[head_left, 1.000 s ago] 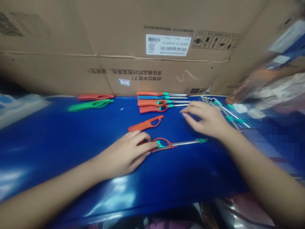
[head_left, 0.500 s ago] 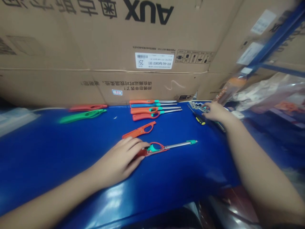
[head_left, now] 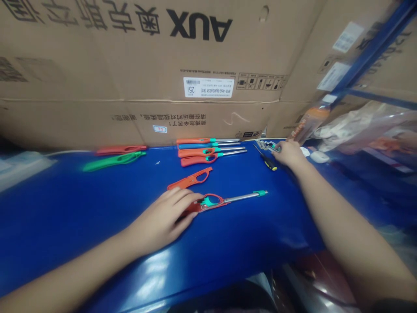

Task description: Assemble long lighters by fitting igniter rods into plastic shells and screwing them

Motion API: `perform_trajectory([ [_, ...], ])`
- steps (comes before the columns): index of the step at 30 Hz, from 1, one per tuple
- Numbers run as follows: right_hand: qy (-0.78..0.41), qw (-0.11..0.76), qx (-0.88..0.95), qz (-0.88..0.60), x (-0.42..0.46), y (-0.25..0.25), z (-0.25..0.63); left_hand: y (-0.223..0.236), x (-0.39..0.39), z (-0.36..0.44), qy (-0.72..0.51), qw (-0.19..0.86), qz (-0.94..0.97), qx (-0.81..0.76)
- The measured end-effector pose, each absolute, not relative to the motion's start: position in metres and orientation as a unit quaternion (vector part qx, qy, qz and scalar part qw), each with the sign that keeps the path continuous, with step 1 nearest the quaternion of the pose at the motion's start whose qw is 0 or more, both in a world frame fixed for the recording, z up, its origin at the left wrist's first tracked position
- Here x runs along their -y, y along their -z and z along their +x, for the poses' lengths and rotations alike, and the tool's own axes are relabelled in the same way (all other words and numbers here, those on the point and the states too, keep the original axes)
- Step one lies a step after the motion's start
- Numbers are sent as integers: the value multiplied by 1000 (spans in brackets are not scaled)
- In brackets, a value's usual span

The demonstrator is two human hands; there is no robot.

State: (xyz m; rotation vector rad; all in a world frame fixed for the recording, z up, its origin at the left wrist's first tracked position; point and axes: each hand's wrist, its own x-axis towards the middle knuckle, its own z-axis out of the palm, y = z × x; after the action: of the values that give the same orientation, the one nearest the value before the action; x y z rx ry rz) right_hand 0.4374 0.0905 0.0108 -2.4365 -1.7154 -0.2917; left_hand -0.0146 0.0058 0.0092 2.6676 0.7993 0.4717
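Note:
My left hand (head_left: 169,213) is closed around the handle of an opened long-neck lighter (head_left: 243,198) lying on the blue table. The lighter shows a green trigger, and a green collar sits near the end of its metal tube. Just beyond my fingers is a loose orange handle shell (head_left: 190,178). At the back right, my right hand (head_left: 290,153) has its fingers bent together at a small pile of metal parts (head_left: 265,144); what they pinch is hidden. Beside it lies a screwdriver (head_left: 269,162) with a black and yellow handle.
Several long-neck lighters (head_left: 198,161) lie in a row near the cardboard box (head_left: 137,87). Left of them are a red handle shell (head_left: 120,150) and a green one (head_left: 114,161). An orange-capped bottle (head_left: 308,124) and a white rounded item (head_left: 319,157) stand at right.
My right hand has shifted slightly left at the metal parts, its fingers drawn closer together. My left hand stays on the lighter. The camera view has moved slightly.

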Motion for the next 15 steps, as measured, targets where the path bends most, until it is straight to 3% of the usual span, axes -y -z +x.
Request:
perform_trajectory([
  [4, 86, 91, 555, -822, -89, -14, 432, -9, -6, -15, -159, 158, 933, -281],
  [10, 99, 191, 623, -753, -73, -37, 384, -11, -2, -11, -186, 190, 917, -296],
  [13, 76, 235, 715, -654, -50, -45, 331, -11, 1, -8, -253, 232, 878, -334],
  [15, 46, 276, 814, -509, -27, -47, 291, -11, 2, -6, -298, 265, 844, -358],
])
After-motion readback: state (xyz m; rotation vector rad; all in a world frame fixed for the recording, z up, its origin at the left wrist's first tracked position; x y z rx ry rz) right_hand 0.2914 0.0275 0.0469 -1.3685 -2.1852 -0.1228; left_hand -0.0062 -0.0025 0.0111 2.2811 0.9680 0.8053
